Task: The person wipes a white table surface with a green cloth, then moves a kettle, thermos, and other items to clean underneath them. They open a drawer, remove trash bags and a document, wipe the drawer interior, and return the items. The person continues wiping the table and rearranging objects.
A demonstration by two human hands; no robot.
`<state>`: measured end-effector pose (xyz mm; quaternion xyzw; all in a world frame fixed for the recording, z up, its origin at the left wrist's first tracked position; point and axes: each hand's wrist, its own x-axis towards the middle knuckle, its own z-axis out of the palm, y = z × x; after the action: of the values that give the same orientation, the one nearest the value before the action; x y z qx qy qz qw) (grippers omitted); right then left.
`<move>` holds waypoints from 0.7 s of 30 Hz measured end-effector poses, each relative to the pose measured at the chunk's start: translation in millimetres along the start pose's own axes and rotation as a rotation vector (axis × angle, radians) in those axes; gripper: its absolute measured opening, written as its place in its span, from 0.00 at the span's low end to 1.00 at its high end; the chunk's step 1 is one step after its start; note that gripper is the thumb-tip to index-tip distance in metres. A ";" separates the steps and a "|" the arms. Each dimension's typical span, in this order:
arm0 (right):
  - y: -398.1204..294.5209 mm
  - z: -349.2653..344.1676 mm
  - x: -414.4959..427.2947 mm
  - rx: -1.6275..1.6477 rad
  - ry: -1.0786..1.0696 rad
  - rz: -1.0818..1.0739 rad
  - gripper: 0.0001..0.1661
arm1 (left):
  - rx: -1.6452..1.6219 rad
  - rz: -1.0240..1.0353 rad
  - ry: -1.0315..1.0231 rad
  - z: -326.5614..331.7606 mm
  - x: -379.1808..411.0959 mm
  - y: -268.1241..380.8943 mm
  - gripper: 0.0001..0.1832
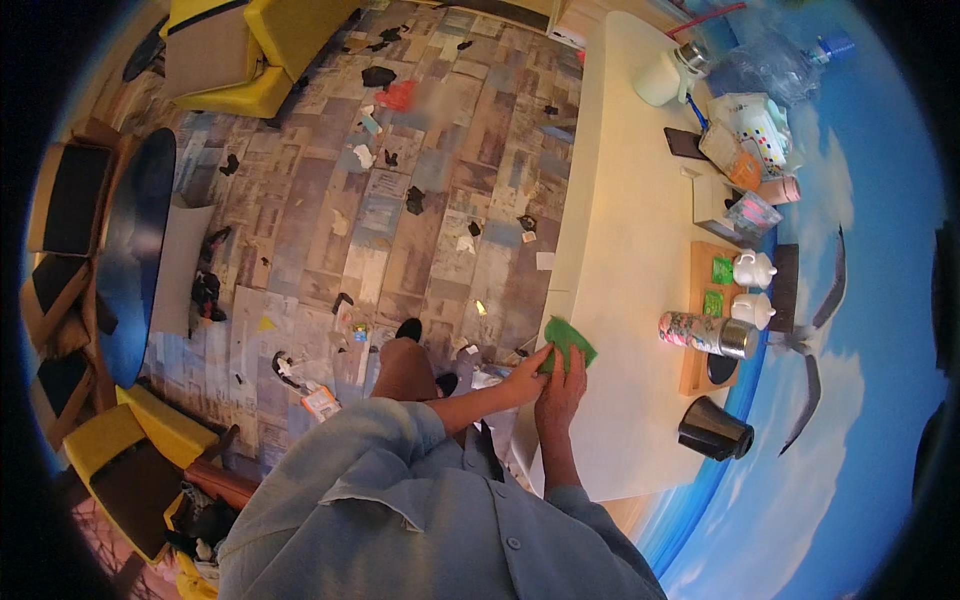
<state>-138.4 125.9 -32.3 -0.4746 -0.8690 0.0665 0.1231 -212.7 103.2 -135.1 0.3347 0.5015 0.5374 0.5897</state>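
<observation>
A green cloth [570, 341] is gripped between both hands above the near edge of the long white counter [630, 225]. My left hand [531, 375] pinches its left side, with the fingers partly hidden by the cloth. My right hand [564, 381] lies against the cloth's lower part, fingers bent over it. To the right of the hands, a floral-patterned thermos with a metal lid [694, 334] lies across a wooden tray [697, 277], which also holds two white lidded cups [753, 268] and green packets [712, 304].
A black container [709, 427] is at the counter's near right. Farther along are a pale jug [660, 79], a dark phone-like object [684, 143] and a tissue box [712, 202]. Litter such as a black scrap [415, 200] covers the floor. Yellow chairs [292, 45] and a blue oval table [139, 255] stand left.
</observation>
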 end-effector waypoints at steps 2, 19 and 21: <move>5.3 9.1 7.2 0.010 0.033 0.012 0.32 | -0.052 -0.001 -0.016 -6.8 3.4 25.1 0.38; -8.5 17.6 59.1 -0.050 0.030 0.151 0.32 | 0.051 -0.100 -0.160 -34.0 57.0 52.1 0.40; -6.7 20.9 62.0 -0.057 0.024 0.167 0.31 | 0.009 -0.149 -0.185 -40.8 62.4 58.4 0.40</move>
<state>-181.8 174.5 -41.4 -0.5494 -0.8264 0.0460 0.1141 -274.0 169.5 -106.2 0.3473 0.4709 0.4563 0.6704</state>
